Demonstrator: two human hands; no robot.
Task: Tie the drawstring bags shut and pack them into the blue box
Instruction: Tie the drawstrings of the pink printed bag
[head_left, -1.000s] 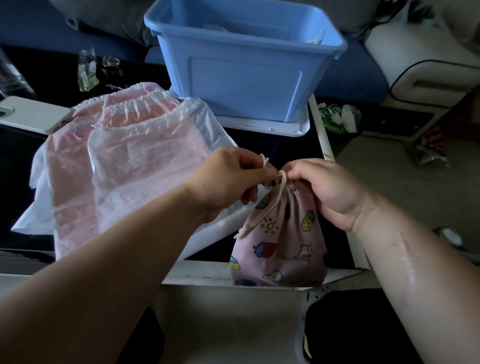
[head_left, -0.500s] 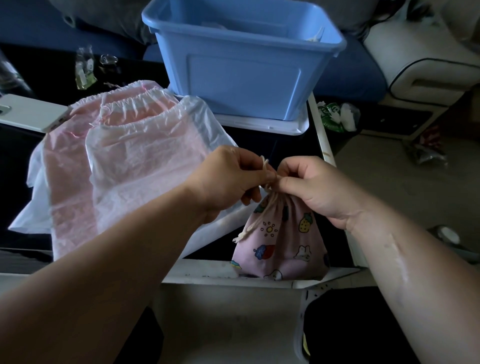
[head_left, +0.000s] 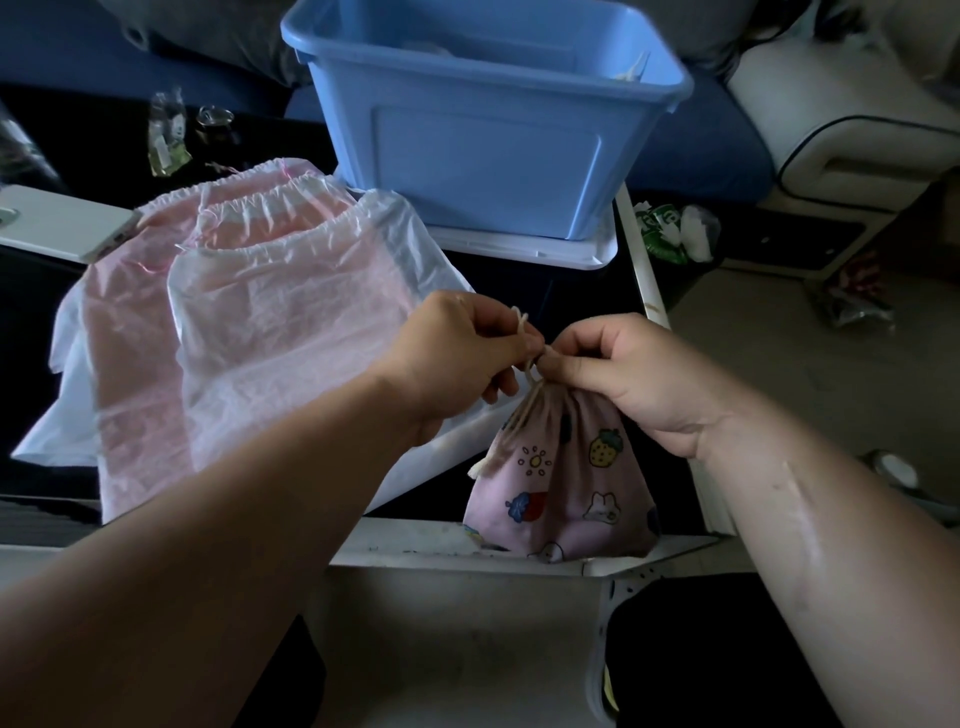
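Note:
A small pink printed drawstring bag (head_left: 563, 488) stands at the table's front edge, its neck gathered shut. My left hand (head_left: 457, 358) pinches the cream drawstring (head_left: 519, 322) just above the neck, a short end sticking up past my fingers. My right hand (head_left: 623, 374) pinches the cord and the gathered neck from the right, fingertips meeting those of the left hand. A loose cord end hangs down the bag's left side. Behind stands the blue box (head_left: 488, 130), open, with pale contents barely visible inside. Several pale pink and white plastic drawstring bags (head_left: 249, 312) lie flat to the left.
The blue box sits on a white lid (head_left: 530, 249). A white flat device (head_left: 57, 223) lies at far left, small packets (head_left: 166, 135) behind it. The table's white right edge (head_left: 644, 270) borders the floor, where a green and white wrapper (head_left: 675, 234) lies.
Both hands have closed in together on the neck of the printed bag, and the cord end above my left hand has shortened slightly. The bag stays at the table's front edge.

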